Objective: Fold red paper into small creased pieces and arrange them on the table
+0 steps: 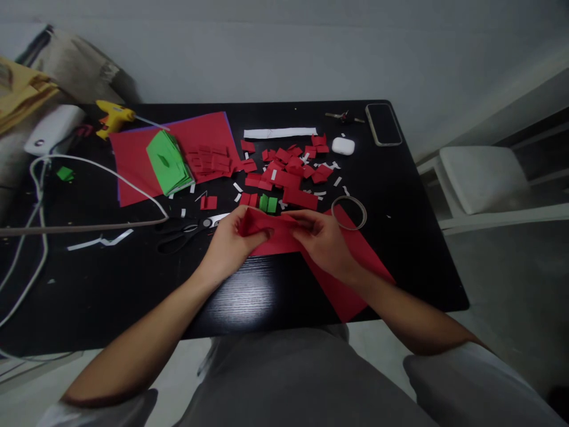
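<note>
Both hands hold one piece of red paper [280,240] between them, its upper edge bent over. My left hand [233,240] pinches its left end, thumb in front. At the right end my right hand [322,240] grips it, with the fingers partly hidden behind the fold. Under my right hand and forearm lies a larger red sheet [344,296]. Black-handled scissors [182,228] rest just left of my left hand. Beyond the hands is a pile of small folded red paper pieces [288,172], with a green folded piece [268,203] at its near side.
A tape roll [349,212] lies beside my right hand. Further back are a white earbud case [343,146], a phone [383,124], keys [344,117] and a white paper strip [280,133]. Leftward are green paper pieces [166,160], red sheets [128,154], a yellow glue gun [114,117] and looping cables [111,169].
</note>
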`<state>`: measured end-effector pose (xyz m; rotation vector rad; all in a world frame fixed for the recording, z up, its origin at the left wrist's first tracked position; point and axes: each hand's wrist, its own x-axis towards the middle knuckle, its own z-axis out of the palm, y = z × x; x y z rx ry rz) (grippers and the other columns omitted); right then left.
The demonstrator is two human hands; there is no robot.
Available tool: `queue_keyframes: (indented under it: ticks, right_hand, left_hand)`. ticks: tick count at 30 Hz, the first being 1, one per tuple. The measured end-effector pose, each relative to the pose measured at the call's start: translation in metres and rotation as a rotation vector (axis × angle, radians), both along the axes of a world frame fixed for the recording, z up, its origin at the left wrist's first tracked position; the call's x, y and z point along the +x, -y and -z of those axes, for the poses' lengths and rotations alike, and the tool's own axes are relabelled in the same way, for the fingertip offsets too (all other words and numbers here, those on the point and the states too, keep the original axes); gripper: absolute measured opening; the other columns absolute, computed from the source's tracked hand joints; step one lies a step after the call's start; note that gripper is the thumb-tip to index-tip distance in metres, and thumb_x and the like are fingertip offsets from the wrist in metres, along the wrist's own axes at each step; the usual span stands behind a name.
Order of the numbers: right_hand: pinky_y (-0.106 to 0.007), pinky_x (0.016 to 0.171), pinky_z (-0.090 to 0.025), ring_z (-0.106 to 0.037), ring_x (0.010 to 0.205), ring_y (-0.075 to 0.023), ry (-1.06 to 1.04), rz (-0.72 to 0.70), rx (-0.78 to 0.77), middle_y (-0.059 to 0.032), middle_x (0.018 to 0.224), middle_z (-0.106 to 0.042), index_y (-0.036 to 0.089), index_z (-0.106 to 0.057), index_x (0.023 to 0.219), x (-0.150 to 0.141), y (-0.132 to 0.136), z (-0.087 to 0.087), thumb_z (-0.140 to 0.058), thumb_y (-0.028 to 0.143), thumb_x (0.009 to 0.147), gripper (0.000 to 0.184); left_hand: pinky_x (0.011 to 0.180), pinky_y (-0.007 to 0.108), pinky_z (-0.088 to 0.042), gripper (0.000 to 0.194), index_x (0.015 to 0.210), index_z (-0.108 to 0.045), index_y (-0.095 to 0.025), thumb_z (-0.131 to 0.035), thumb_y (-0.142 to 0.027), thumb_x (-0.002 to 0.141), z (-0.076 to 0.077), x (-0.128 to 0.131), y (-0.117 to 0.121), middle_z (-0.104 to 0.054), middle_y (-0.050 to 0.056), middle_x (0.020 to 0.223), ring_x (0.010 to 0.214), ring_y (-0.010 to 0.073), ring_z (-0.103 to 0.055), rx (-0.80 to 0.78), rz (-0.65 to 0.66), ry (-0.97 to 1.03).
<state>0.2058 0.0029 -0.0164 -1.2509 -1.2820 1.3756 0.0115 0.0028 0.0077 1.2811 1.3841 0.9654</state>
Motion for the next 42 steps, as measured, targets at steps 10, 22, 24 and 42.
queue_keyframes:
  ticks: [10,22,24,42]
  right_hand:
    - [-0.036,0.083,-0.062,-0.077,0.093,-0.0226,0.068,0.048,0.048,-0.0042,0.1,-0.082,0.022,-0.079,0.102,-0.006,0.004,-0.001,-0.081,0.03,0.082,0.021]
    - [-0.035,0.086,-0.063,-0.078,0.094,-0.0211,-0.019,0.095,0.055,-0.0034,0.1,-0.082,0.022,-0.077,0.099,-0.009,0.004,0.003,-0.085,0.025,0.079,0.022]
    - [-0.036,0.088,-0.062,-0.077,0.096,-0.0213,-0.037,0.1,0.043,-0.0032,0.103,-0.082,0.023,-0.076,0.102,-0.01,0.005,0.002,-0.085,0.022,0.076,0.027]
    - [-0.034,0.085,-0.061,-0.075,0.091,-0.0196,-0.093,0.203,0.06,-0.0029,0.096,-0.078,0.023,-0.067,0.103,-0.016,0.004,0.001,-0.079,0.027,0.081,0.025]
  left_hand:
    - [0.076,0.031,-0.054,0.027,0.092,-0.068,-0.019,-0.082,-0.022,0.068,0.0,0.005,0.006,-0.071,-0.001,0.085,0.082,0.0193,-0.066,0.049,-0.04,-0.058]
    - [0.081,0.033,-0.055,0.028,0.095,-0.067,-0.02,-0.08,-0.019,0.071,0.0,0.007,0.008,-0.072,0.0,0.092,0.085,0.0192,-0.067,0.072,-0.03,-0.076]
    - [0.082,0.032,-0.055,0.028,0.095,-0.066,-0.02,-0.08,-0.019,0.071,0.001,0.007,0.009,-0.072,0.0,0.091,0.086,0.0192,-0.067,0.075,-0.037,-0.083]
    - [0.067,0.027,-0.046,0.031,0.103,-0.062,-0.022,-0.079,-0.028,0.078,0.006,0.016,0.02,-0.067,-0.003,0.084,0.07,0.0147,-0.059,0.086,-0.041,-0.075]
